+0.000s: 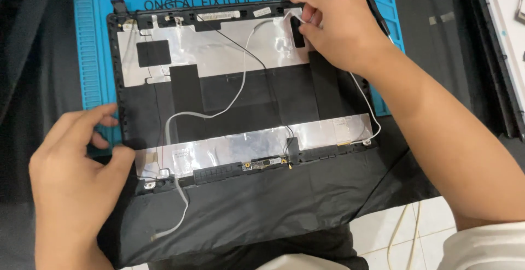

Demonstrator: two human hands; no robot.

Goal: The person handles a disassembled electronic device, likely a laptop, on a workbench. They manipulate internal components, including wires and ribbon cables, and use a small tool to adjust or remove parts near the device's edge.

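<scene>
so the laptop lid back cover sits between both hands, inside facing up, lying on a blue repair mat. left hand grips the cover's near-left edge, thumb on the foil strip, fingers curled round the outside. right hand is at the far-right corner, fingertips pinching the white cable by the hinge edge. the cover's near edge overhangs a black cloth. open mat left of the left hand's fingers; a dark panel sits right of the right forearm.
</scene>
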